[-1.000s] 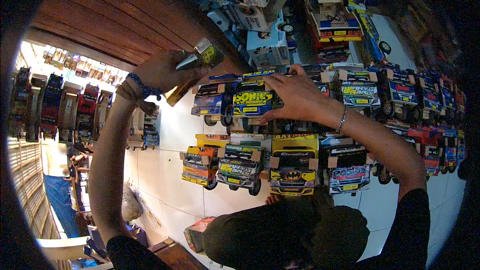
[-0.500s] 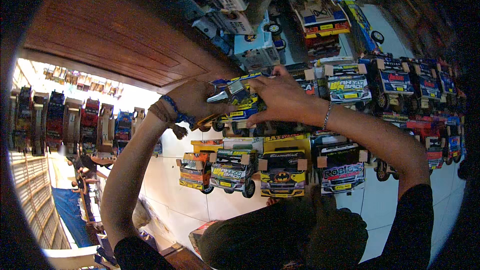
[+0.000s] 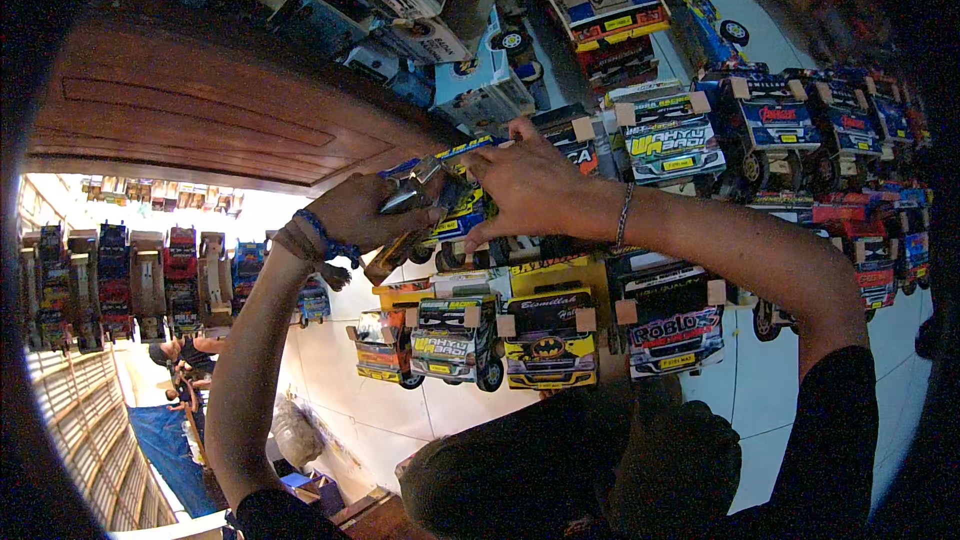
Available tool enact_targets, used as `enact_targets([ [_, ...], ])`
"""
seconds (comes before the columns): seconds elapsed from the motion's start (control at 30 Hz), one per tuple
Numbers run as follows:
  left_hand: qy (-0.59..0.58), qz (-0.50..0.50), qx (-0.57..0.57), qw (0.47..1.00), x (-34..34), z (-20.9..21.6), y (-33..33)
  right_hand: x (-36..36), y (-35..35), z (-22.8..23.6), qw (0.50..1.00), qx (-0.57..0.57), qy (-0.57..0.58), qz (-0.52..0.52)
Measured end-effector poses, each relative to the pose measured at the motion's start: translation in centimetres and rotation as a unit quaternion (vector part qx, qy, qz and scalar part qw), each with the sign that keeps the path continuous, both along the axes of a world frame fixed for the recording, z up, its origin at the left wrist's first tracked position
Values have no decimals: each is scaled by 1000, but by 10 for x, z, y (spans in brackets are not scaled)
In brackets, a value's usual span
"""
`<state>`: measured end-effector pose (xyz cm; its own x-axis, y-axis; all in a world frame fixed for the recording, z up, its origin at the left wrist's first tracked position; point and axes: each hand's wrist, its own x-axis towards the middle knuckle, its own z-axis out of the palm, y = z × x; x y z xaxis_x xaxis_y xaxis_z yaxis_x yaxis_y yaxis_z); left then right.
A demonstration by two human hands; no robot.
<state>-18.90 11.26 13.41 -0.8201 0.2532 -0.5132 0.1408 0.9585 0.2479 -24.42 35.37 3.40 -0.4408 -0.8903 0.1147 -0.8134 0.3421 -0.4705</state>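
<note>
Gripping a shiny metal tool (image 3: 425,175) in the left hand (image 3: 365,212), with fingers curled tightly about it. Placing the right hand (image 3: 535,180) over the right side of a yellow and blue toy truck (image 3: 452,228), with thumb low, fingers high and a gap between them. Cannot tell whether gripping the truck or only resting on it. Cannot tell, either, whether touching the truck with the tool. Partly hidden, the truck, directly between the two hands. Wearing a blue bracelet (image 3: 322,232) on the left wrist and a braided bracelet (image 3: 624,215) on the right.

Just right of the right hand, a white and green truck (image 3: 675,145). Nearer than both hands, in a row from left to right: an orange truck (image 3: 380,352), a white truck (image 3: 452,345), a black and yellow truck (image 3: 550,348) and a black truck (image 3: 675,335). Beyond the right hand, a light blue box (image 3: 485,95). Beyond the left hand, a brown wooden panel (image 3: 230,110). Well left of the left hand, another line of trucks (image 3: 182,275).
</note>
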Motion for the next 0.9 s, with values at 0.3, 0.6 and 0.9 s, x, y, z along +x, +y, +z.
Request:
enact_targets([
  [0.3,-49,75,-5,996,13,-11,16,3,1,-2,998,-53,15,-10],
  [0.6,198,21,-41,979,35,-43,21,4,-2,4,998,-20,55,-22],
  [0.9,77,60,-104,990,54,20,26,5,-4,-4,997,-35,57,-39],
])
